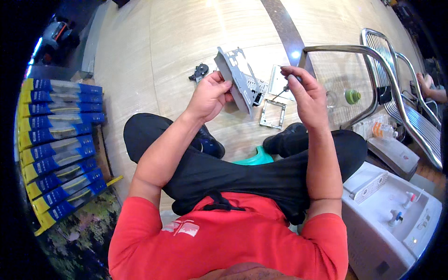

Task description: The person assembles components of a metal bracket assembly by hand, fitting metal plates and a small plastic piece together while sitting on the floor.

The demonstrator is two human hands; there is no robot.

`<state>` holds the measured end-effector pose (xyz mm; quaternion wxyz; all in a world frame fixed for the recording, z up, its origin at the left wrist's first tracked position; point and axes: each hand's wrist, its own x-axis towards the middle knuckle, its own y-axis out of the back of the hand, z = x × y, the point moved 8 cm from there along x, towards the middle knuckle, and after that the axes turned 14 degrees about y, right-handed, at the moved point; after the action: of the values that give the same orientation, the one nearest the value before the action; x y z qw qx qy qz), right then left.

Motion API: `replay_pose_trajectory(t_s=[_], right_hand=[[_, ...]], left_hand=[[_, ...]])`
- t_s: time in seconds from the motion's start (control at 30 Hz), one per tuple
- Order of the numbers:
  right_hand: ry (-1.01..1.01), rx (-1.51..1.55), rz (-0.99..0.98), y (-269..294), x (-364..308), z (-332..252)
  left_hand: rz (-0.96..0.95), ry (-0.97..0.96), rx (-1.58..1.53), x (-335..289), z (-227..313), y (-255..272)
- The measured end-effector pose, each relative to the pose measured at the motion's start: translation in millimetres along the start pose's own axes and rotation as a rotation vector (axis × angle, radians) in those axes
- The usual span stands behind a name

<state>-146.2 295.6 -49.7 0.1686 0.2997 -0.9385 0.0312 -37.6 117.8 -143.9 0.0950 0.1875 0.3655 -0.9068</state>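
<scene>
Tilted up on edge above the floor, a grey plastic panel point(237, 80) is held by my left hand point(210, 97), its thumb on the near face and fingers behind. My right hand point(306, 95) is closed on a small screwdriver point(282, 92), whose thin shaft points down and left, apart from the panel. A perforated metal part point(254, 86) shows behind the panel; I cannot tell whether they are joined. On the floor below my right hand lie a white slotted cover point(276, 76) and a square metal frame point(273, 115). A black round part point(200, 71) sits beyond my left hand.
Blue-and-yellow boxes point(65, 140) are stacked at left. To the right are a chrome-framed chair point(387, 70), a green-topped jar point(352, 96), a white water dispenser point(378, 224) and another person's hand point(425, 85). Part of a green plastic stool point(257, 157) shows between my legs.
</scene>
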Motion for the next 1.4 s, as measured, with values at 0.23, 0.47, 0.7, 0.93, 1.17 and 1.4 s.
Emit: replay_pose_trajectory(t_s=[0.23,0.47,0.7,0.93,1.17,1.4], right_hand=[[0.076,-0.093,-0.031,6,-8,-21],[0.174,0.041,-0.140,-14,-15,-36],[0.214,0.079,-0.100,-16,-17,-40],[0.222,0.064,-0.112,-19,-17,-38],[0.217,0.061,-0.115,-21,-17,-34],[0.271,-0.016,-0.136,-20,-16,-39]], left_hand=[[-0.160,0.006,-0.048,-1,1,-8],[-0.231,0.025,-0.058,-6,-1,-12],[-0.207,0.027,-0.058,-8,-2,-17],[-0.191,0.024,-0.028,-8,-2,-17],[-0.202,0.025,-0.024,-9,-1,-18],[-0.203,0.040,-0.003,-9,-1,-19]])
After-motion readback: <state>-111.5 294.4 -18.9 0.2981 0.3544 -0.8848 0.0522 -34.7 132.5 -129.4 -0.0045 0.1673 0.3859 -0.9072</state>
